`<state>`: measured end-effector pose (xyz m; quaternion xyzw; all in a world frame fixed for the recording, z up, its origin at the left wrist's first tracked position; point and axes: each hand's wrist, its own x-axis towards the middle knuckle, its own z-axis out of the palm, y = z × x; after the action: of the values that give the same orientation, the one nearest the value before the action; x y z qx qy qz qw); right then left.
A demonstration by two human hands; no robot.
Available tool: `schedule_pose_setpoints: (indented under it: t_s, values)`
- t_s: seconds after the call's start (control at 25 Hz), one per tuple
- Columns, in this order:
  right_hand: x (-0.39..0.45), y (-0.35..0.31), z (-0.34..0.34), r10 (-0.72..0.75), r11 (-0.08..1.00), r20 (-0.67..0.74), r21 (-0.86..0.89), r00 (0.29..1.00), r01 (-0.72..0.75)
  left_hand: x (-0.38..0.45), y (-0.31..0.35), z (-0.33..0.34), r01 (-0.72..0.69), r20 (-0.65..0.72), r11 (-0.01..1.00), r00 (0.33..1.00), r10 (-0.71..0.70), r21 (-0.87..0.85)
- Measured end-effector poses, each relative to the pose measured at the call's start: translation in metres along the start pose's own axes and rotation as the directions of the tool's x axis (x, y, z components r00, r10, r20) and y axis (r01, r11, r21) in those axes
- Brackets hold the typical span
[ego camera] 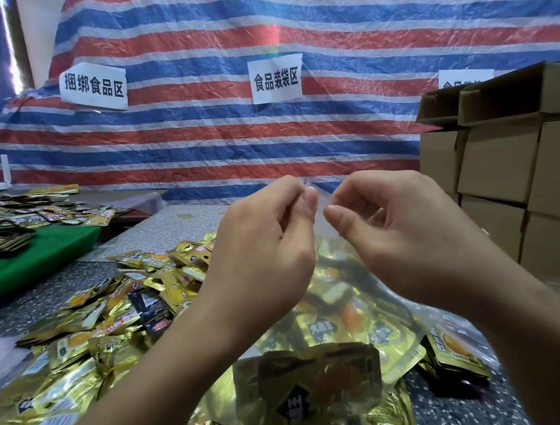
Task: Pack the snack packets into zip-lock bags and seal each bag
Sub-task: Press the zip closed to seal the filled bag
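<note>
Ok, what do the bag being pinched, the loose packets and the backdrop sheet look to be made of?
Zip-lock bag: thin clear plastic film, see-through and glossy. Snack packets: probably metallised foil laminate, shiny gold, crinkled with bright reflections. Backdrop sheet: seemingly woven plastic tarpaulin, red, white and blue stripes, creased, under a clear wrinkled film.

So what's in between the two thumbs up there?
In the head view, only the top edge of the clear plastic zip-lock bag spans the gap between the left hand and right hand, both pinching it.
</note>
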<state>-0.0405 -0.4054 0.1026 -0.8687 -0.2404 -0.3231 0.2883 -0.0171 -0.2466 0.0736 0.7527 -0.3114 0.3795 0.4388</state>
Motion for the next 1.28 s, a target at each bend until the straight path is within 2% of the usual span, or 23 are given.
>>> schedule_pose_setpoints:
  t_s: [0.36, 0.76, 1.28]
  values:
    - [0.001, 0.003, 0.0, 0.051, 0.998, 0.025, -0.024, 0.998, -0.051, 0.002, -0.003, -0.003, 0.039, -0.167, 0.999, 0.985, -0.034, 0.024]
    - [0.002, 0.014, -0.01, 0.075, 0.995, 0.085, -0.075, 0.994, -0.068, 0.018, -0.022, -0.03, 0.07, -0.339, 0.995, 0.94, -0.042, 0.069]
    - [0.001, 0.019, -0.026, 0.085, 0.985, 0.138, -0.16, 0.987, -0.063, 0.019, -0.029, -0.032, 0.044, -0.415, 0.998, 0.91, -0.018, 0.054]
